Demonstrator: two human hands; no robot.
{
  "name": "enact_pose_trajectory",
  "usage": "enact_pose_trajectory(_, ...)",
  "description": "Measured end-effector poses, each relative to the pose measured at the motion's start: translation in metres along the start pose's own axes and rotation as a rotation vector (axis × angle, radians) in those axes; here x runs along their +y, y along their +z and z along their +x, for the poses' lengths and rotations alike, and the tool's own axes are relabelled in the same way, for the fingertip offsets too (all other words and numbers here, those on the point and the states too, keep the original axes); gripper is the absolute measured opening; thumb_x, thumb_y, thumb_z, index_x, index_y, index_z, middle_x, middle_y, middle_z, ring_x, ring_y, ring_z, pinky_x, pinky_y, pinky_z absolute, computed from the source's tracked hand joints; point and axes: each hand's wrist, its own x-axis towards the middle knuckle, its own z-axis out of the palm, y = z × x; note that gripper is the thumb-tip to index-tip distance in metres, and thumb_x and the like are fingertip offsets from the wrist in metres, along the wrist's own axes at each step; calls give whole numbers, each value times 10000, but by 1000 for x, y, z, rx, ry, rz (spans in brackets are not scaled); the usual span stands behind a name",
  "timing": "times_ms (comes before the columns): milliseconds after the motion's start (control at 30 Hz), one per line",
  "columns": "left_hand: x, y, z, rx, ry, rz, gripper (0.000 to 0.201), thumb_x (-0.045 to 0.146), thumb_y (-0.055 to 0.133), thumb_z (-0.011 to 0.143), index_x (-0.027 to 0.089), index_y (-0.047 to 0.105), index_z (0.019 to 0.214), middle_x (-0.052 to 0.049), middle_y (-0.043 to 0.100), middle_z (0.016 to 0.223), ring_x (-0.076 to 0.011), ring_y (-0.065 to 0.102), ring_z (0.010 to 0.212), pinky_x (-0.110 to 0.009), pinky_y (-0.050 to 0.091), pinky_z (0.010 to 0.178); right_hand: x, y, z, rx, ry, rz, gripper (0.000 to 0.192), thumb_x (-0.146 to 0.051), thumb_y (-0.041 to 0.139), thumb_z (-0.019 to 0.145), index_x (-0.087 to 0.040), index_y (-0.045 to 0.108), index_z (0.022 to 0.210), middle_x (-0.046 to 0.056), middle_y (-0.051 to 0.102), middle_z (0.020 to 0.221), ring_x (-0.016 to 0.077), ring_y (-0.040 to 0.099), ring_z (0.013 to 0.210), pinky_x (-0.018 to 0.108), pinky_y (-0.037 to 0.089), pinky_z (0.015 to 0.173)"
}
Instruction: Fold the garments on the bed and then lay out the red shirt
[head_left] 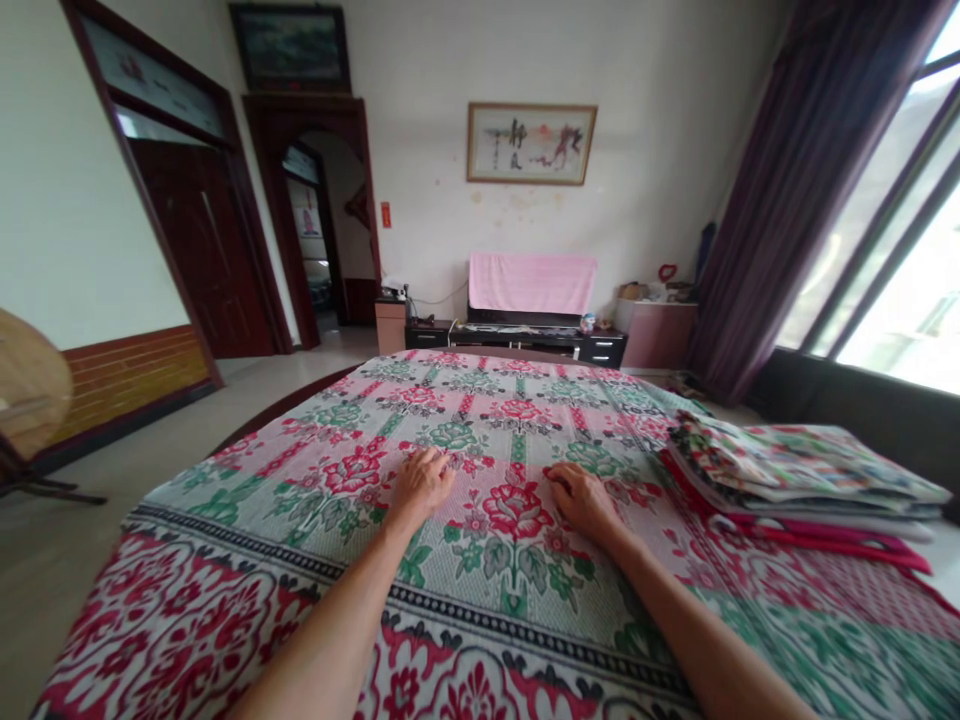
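Note:
A large flowered sheet (480, 540) in pink, green and white lies spread over a round table, with a patterned red-and-white border on the near side. My left hand (426, 478) rests on it just left of the middle, fingers curled down against the cloth. To the right, beside a red flower, my right hand (581, 492) also touches the sheet with its fingers bent in. The fingertips of both hands are partly hidden, so whether any cloth is pinched in them does not show. Around the hands the sheet looks nearly flat.
A stack of folded cloths (802, 480) sits on the sheet at the right. The table's dark edge (285, 400) shows at the far left. Beyond stand a low cabinet (604, 350) and a pink towel (532, 283) draped over a screen. A round wooden board (30, 380) leans at the left.

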Motion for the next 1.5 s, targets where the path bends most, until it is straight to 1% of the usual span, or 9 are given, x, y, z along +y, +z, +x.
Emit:
enact_pose_trajectory(200, 0, 0, 0, 4, -1, 10, 354, 331, 453, 901, 209, 664, 1158, -87, 611, 1245, -239, 530, 1166, -364, 396, 1004, 2, 0, 1, 2, -4, 6, 230, -167, 446, 807, -195, 670, 853, 65, 699, 963, 191, 631, 929, 293, 458, 889)
enact_pose_trajectory(400, -1, 1, 2, -8, 18, 26, 336, 326, 443, 902, 232, 673, 1128, -72, 617, 1221, -228, 536, 1160, -342, 395, 1013, 2, 0, 0, -6, 21, -23, 232, -147, 462, 788, -194, 674, 869, 63, 697, 985, 191, 625, 932, 292, 451, 888)
enact_pose_trajectory(633, -4, 3, 2, 0, 39, 3, 341, 332, 452, 898, 218, 679, 1125, -90, 626, 1201, -234, 549, 1141, -352, 405, 1013, 2, 0, 0, -29, 25, -60, 231, -157, 463, 803, -195, 677, 878, 61, 694, 969, 184, 617, 932, 289, 440, 892)
enact_pose_trajectory(800, -6, 4, 2, 3, 34, 19, 381, 339, 451, 892, 209, 666, 1179, -98, 610, 1261, -252, 537, 1175, -367, 406, 1020, 3, 1, 1, -43, 45, -64, 230, -146, 477, 794, -194, 680, 889, 63, 695, 989, 182, 613, 955, 291, 431, 913)
enact_pose_trajectory(933, -6, 4, 2, -9, 19, 22, 392, 339, 448, 891, 200, 667, 1186, -101, 601, 1284, -263, 530, 1191, -378, 398, 1033, 2, -1, 1, -45, 46, -69, 227, -146, 481, 801, -187, 684, 896, 65, 694, 994, 180, 613, 952, 278, 428, 907)
enact_pose_trajectory(1200, -5, 3, 1, 3, 19, 1, 370, 330, 455, 886, 218, 678, 1159, -93, 607, 1278, -262, 541, 1185, -380, 426, 1008, -6, -5, 0, -57, 71, -73, 230, -143, 480, 808, -188, 689, 892, 59, 696, 985, 174, 616, 945, 261, 428, 891)
enact_pose_trajectory(1500, -8, 7, 3, -22, 25, 26, 389, 339, 440, 894, 207, 666, 1181, -88, 595, 1299, -254, 524, 1206, -366, 411, 1021, -4, -3, 2, -47, 88, -66, 246, -142, 476, 798, -197, 696, 893, 61, 698, 979, 176, 617, 956, 264, 428, 894)
